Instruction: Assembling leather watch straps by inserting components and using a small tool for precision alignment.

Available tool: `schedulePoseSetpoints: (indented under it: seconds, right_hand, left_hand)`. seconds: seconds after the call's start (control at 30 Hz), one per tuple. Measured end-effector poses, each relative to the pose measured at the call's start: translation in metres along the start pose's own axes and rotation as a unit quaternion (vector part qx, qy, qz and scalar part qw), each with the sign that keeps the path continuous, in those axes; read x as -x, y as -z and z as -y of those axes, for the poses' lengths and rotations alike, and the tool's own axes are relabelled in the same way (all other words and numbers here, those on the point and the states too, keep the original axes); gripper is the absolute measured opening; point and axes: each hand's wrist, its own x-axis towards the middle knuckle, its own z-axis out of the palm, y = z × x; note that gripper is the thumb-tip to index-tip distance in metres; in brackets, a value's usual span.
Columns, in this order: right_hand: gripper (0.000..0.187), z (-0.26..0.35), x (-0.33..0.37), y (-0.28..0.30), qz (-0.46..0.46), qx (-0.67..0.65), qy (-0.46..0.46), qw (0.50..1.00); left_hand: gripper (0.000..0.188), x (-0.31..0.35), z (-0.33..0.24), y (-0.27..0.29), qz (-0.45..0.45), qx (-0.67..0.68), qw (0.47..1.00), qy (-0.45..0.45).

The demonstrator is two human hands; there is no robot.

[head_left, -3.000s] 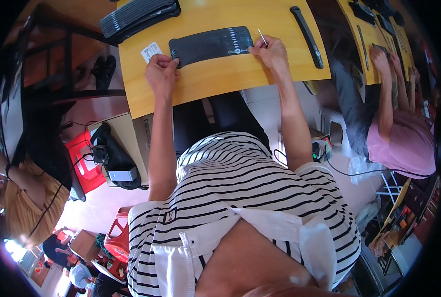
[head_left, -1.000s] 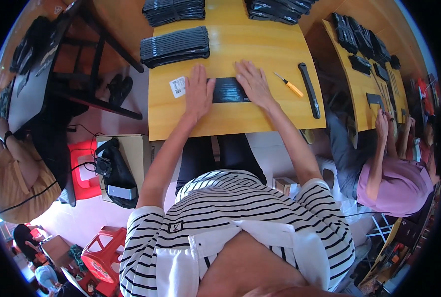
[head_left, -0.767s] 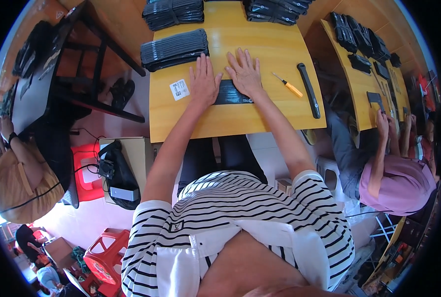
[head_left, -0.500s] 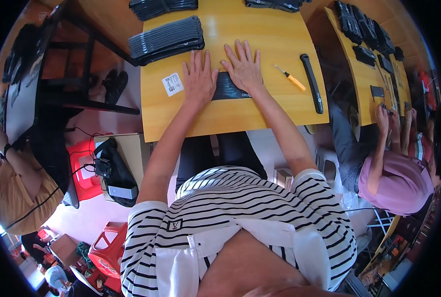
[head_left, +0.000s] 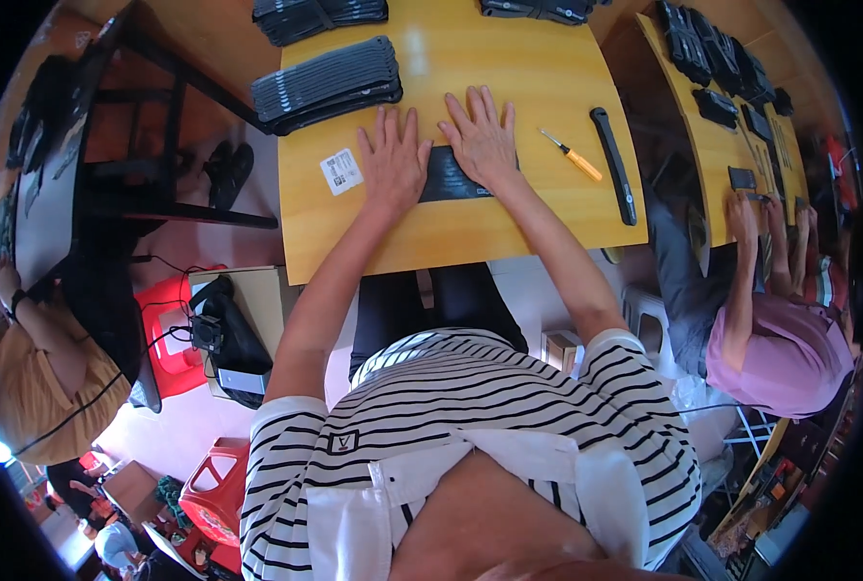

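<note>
A flat black piece (head_left: 448,176) lies on the yellow table (head_left: 393,254), partly covered by both my hands. My left hand (head_left: 393,167) rests flat at its left end, fingers stretched out. Across its right end lies my right hand (head_left: 482,140), palm down with the fingers spread. Neither hand grips anything. Beside the left hand is a white label sheet (head_left: 341,171) with printed codes. To the right of my right hand lie a screwdriver (head_left: 579,163) with a yellow handle and a long black strap-like piece (head_left: 613,165).
A stack of black strap-like pieces (head_left: 330,85) sits just beyond my left hand, with bundles (head_left: 320,17) (head_left: 538,10) at the far edge. Co-workers sit left and right, the right one in a pink shirt (head_left: 780,353). A red stool (head_left: 216,489) stands on the floor.
Both hands stay flat on the black piece. The whole view has shifted slightly, so the table and its things sit a little lower and farther right.
</note>
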Motion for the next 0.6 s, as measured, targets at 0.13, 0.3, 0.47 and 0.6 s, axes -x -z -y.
schedulePoseSetpoints:
  seconds: [0.13, 0.3, 0.47, 0.6]
  right_hand:
    - [0.049, 0.024, 0.003, 0.013, -0.009, -0.02, -0.02, 1.0]
    - [0.053, 0.038, 0.009, -0.004, -0.007, -0.018, 0.006, 1.0]
    - [0.056, 0.044, 0.008, -0.001, 0.004, -0.013, -0.001, 1.0]
    - [0.054, 0.04, 0.011, -0.003, -0.048, -0.01, 0.004, 0.999]
  left_hand:
    - [0.036, 0.007, 0.004, 0.016, -0.078, 0.163, 0.983, 0.02]
    - [0.021, 0.031, 0.004, 0.036, -0.121, 0.262, 0.94, 0.184]
    - [0.024, 0.05, 0.016, 0.033, -0.063, 0.343, 0.889, 0.297]
    - [0.026, 0.042, 0.028, 0.027, -0.009, 0.334, 0.876, 0.348]
